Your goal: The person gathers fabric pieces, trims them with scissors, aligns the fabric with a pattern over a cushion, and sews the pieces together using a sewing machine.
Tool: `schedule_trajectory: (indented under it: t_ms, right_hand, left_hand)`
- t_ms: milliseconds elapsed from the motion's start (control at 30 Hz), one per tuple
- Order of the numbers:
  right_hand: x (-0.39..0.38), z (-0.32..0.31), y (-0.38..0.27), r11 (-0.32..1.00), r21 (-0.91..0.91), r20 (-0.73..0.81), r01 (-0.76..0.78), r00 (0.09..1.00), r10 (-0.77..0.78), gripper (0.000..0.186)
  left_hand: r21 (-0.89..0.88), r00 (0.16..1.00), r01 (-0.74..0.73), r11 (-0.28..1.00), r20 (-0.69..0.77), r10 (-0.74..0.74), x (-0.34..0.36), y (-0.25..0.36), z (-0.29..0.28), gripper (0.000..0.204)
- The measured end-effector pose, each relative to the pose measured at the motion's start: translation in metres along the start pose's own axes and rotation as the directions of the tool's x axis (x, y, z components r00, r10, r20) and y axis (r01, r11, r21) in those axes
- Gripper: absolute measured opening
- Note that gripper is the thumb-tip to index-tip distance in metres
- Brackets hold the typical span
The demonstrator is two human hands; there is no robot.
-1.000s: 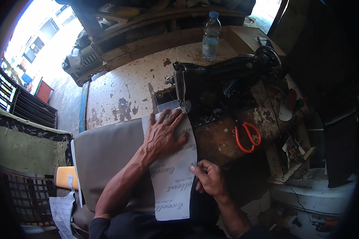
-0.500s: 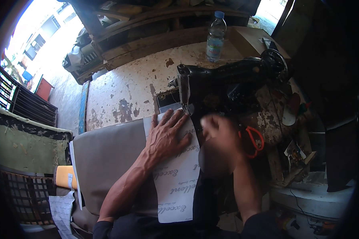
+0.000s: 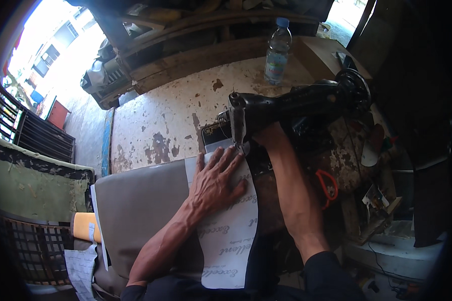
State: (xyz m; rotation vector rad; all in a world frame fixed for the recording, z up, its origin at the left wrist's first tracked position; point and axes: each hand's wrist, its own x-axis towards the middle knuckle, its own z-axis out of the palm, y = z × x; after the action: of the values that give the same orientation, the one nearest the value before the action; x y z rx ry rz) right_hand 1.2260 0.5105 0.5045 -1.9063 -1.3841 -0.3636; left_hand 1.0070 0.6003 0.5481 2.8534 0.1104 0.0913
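A black sewing machine [image 3: 291, 103] stands on the worn table, its head over the far end of a white printed backing strip [image 3: 226, 251]. My left hand [image 3: 214, 178] lies flat on that strip, fingers spread, their tips just left of the presser foot. Grey-brown sheet material [image 3: 140, 200], which looks like vinyl, spreads under and left of my left forearm. My right hand [image 3: 269, 134] reaches in below the machine's arm, right of the needle. Its fingers are hidden behind the machine, so what they touch does not show.
Orange-handled scissors [image 3: 327, 186] lie right of my right forearm. A clear water bottle [image 3: 277, 55] with a blue cap stands behind the machine, beside a cardboard box [image 3: 319, 55]. The machine's handwheel [image 3: 355, 88] is at the right. Yellow foam [image 3: 86, 226] and white scraps sit at the lower left.
My right hand has moved forward from beside the strip to under the machine's arm. My left hand stays flat on the strip. The whole view has shifted slightly.
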Motion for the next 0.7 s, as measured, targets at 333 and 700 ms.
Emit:
schedule_trajectory:
  t_ms: [333,700]
  right_hand:
    - [-0.005,0.007,-0.001,0.849,0.401,0.173,-0.344,0.938,0.299,0.042]
    - [-0.015,-0.003,0.012,0.995,-0.041,0.098,-0.086,0.991,0.09,0.043]
  left_hand:
    - [-0.033,1.0,-0.008,0.999,0.014,0.009,0.004,0.004,0.0,0.073]
    - [-0.064,0.999,-0.048,0.997,-0.008,0.047,0.0,0.009,0.001,0.071]
